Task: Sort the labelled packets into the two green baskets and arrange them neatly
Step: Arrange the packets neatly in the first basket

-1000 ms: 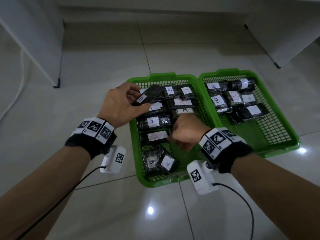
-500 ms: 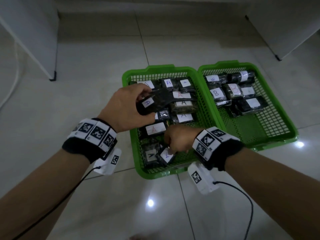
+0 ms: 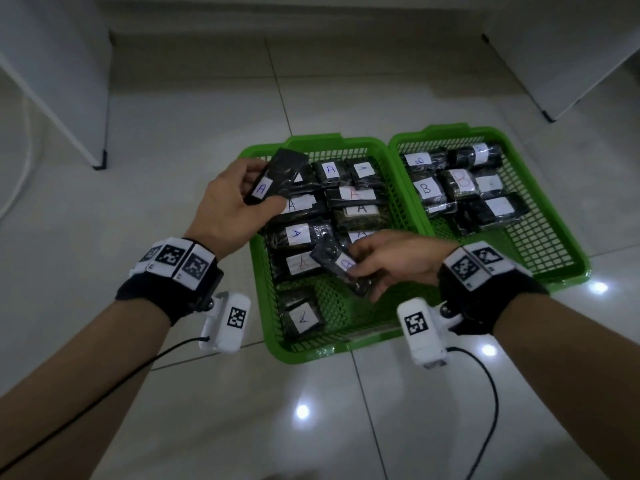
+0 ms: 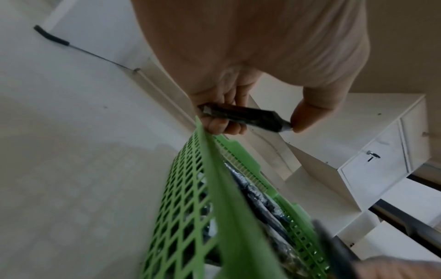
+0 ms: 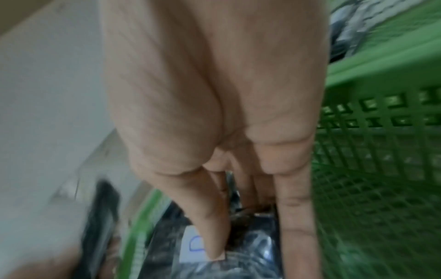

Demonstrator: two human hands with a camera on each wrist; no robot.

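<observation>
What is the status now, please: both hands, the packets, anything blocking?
Left hand holds packet A; right hand holds another packet, label partly covered. Both above the left basket. Right basket holds B packets. Nothing blocking.

Both forearms extend forward, each wrist wearing a black band with square-patterned markers and a white camera unit slung beneath. The left hand (image 3: 228, 206) is raised, back toward the viewer, fingers and thumb (image 4: 307, 117) curled in a pinch. The right hand (image 3: 394, 261) sits lower, turned inward, thumb (image 5: 210, 222) and fingers closed in a grip.
</observation>
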